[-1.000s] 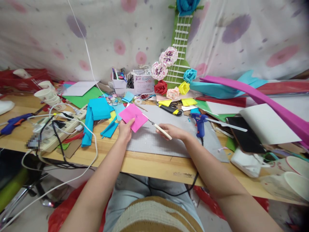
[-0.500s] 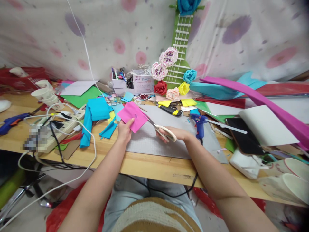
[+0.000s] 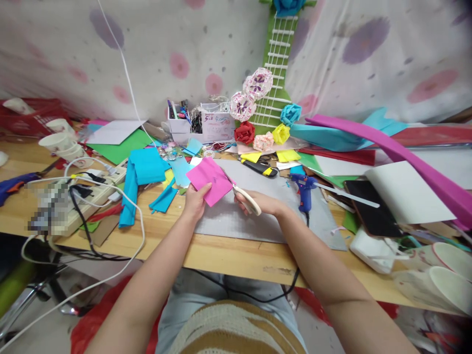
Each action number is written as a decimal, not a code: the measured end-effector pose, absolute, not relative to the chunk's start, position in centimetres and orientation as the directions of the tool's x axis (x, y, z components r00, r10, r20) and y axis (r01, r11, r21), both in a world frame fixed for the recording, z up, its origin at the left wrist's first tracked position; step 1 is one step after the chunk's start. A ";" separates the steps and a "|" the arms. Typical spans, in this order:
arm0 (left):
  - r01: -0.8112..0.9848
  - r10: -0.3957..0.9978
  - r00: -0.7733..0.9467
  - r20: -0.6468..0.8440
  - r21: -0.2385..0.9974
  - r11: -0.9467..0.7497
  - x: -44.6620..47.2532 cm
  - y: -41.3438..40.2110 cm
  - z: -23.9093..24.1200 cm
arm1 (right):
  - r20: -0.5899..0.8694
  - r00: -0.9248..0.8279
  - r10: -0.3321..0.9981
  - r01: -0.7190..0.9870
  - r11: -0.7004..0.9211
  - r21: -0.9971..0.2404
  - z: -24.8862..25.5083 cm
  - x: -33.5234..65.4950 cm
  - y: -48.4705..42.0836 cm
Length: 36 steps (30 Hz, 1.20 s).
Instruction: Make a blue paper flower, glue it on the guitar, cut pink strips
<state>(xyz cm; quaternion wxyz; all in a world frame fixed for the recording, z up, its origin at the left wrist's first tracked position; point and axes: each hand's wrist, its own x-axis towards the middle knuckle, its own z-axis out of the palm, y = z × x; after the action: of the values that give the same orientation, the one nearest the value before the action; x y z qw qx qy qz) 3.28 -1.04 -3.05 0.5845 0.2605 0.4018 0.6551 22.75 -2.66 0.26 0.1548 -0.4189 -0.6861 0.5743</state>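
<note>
A square of bright pink paper (image 3: pixel 212 180) is pinched at its lower left edge by my left hand (image 3: pixel 196 200), thumb on top. My right hand (image 3: pixel 254 202) grips the cream-handled scissors (image 3: pixel 250 200); its fingers are partly hidden behind the handles. The scissor blades meet the right corner of the pink paper, with one blade showing over its upper right edge. Both hands are raised above a grey board (image 3: pixel 236 225) on the wooden table. A small dark mark shows near the middle of the paper.
Left of my hands lie blue paper strips (image 3: pixel 147 167) and a power strip (image 3: pixel 88 201) with tangled cords. A blue glue gun (image 3: pixel 305 191) stands right, near a phone (image 3: pixel 372 209) and paper cups (image 3: pixel 442 285). Behind are a utility knife (image 3: pixel 260 168) and a green flower-decorated panel (image 3: pixel 275 93).
The scissors have come closer to the pink paper, their blades now over its right corner and more closed. The paper has shifted slightly right.
</note>
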 end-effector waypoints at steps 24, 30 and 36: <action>-0.528 0.969 -0.193 -0.156 0.849 0.031 3.3 -0.8 -3.8 | -0.287 -0.536 0.794 0.400 -0.061 -0.915 -0.3 22.7 -2.6; -0.537 0.952 -0.231 -0.200 0.842 0.046 3.4 -0.6 -3.8 | -0.274 -0.540 0.796 0.430 -0.019 -0.903 -0.7 22.6 -2.6; -0.521 0.941 -0.276 -0.197 0.853 0.025 3.4 -0.8 -3.8 | -0.281 -0.523 0.805 0.465 -0.007 -0.885 -1.2 22.4 -2.5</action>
<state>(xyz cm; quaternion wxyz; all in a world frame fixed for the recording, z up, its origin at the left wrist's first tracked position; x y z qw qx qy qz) 3.38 -0.78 -3.78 0.5552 0.2320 0.4521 0.6584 22.42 -2.52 -1.19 0.1577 -0.4623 -0.6867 0.5384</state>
